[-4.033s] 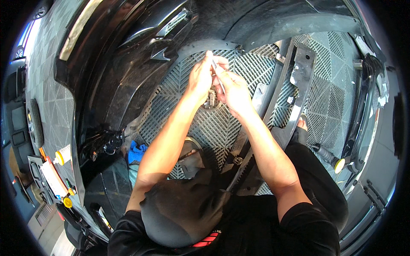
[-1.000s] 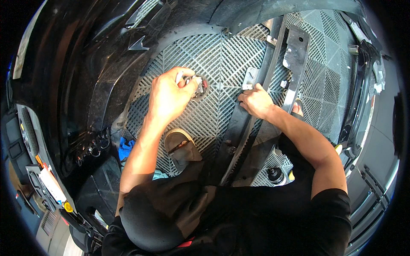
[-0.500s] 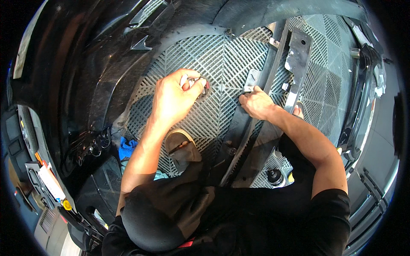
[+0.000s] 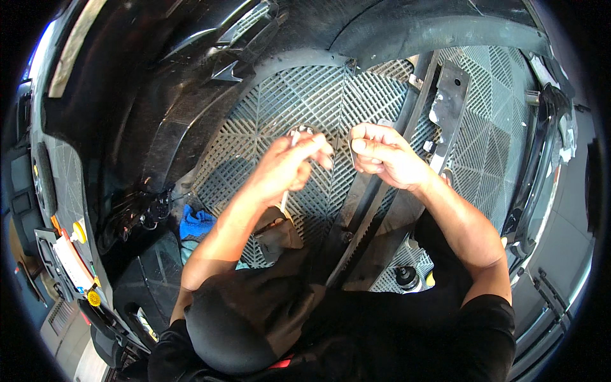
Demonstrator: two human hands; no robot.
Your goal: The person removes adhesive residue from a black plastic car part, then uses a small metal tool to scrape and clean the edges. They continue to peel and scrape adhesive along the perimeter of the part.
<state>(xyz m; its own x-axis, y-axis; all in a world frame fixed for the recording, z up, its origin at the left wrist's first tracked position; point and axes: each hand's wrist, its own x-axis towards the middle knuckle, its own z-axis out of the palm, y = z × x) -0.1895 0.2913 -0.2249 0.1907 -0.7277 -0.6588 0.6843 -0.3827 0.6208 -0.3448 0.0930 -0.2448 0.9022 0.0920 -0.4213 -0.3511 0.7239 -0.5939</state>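
Observation:
My left hand point(image 4: 289, 169) is curled around a slim, light-coloured rod point(image 4: 284, 202), whose lower end shows beneath the palm. Its fingers are partly blurred. Just above them is a small round dark-and-silver piece point(image 4: 303, 130); I cannot tell whether it joins the rod. Facing it, my right hand point(image 4: 387, 156) is closed with thumb and forefinger pinched on a thin, shiny strip point(image 4: 352, 148). The rest of that strip is hidden by the fingers. Below the right hand runs a long dark bar point(image 4: 366, 207), and a pale metal tab point(image 4: 384, 121) peeks out behind the knuckles.
A large black curved car body panel point(image 4: 159, 95) arches around the left and top. Grey grid matting point(image 4: 286, 89) covers the floor. A flat dark bracket point(image 4: 450, 95) lies right of the bar. A blue cloth point(image 4: 196, 223) and a black-capped bottle point(image 4: 406, 277) lie near my body.
My right hand has lifted off the bar and come toward the left hand, now pinching a thin strip. My left hand has moved slightly right and lower and turned; a light rod now shows beneath it.

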